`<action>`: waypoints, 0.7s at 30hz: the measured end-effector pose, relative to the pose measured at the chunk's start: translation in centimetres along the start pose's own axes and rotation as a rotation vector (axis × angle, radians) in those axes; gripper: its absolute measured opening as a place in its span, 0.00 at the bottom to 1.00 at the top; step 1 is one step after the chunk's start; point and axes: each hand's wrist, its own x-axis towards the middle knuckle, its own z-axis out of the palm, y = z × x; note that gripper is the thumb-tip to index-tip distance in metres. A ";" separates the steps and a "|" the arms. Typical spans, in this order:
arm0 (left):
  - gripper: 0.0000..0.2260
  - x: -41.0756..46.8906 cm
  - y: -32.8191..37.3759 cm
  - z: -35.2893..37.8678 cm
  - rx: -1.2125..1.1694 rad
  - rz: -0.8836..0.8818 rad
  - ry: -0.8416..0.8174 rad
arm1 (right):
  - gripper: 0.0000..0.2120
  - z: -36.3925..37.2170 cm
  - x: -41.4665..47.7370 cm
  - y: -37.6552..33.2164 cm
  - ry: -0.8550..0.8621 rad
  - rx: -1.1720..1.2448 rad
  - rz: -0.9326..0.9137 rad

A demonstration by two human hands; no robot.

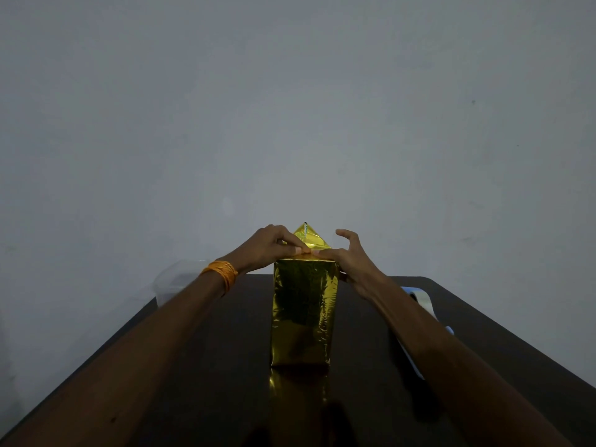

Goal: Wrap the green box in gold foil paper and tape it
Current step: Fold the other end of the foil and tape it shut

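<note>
The box (303, 312) stands upright in the middle of the dark table, fully covered in gold foil paper, so no green shows. At its top the foil rises in a folded triangular flap (309, 237). My left hand (274, 248) pinches the foil at the top front edge, fingers curled over the fold. My right hand (345, 256) presses its thumb on the same edge beside the left thumb, with the other fingers spread and raised above the box's right side.
The dark wooden table (225, 366) reflects the box in front. A roll of tape (419, 298) lies to the right, partly hidden by my right forearm. A clear plastic container (175, 280) sits at the table's back left corner. A plain grey wall is behind.
</note>
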 end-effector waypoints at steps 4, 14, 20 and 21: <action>0.10 -0.2 0.3 0.0 -0.009 0.001 0.004 | 0.48 0.2 -0.1 -0.3 0.018 -0.035 0.002; 0.11 -0.5 0.3 0.1 -0.049 0.012 0.001 | 0.08 -0.7 -1.7 -2.3 0.450 -0.156 -0.308; 0.11 -0.5 -0.1 0.2 -0.063 0.010 -0.001 | 0.04 -1.8 -3.4 -4.9 0.251 -0.338 -0.430; 0.11 -0.5 -0.2 0.3 -0.067 0.012 0.002 | 0.04 -1.9 -3.5 -5.2 0.200 -0.374 -0.431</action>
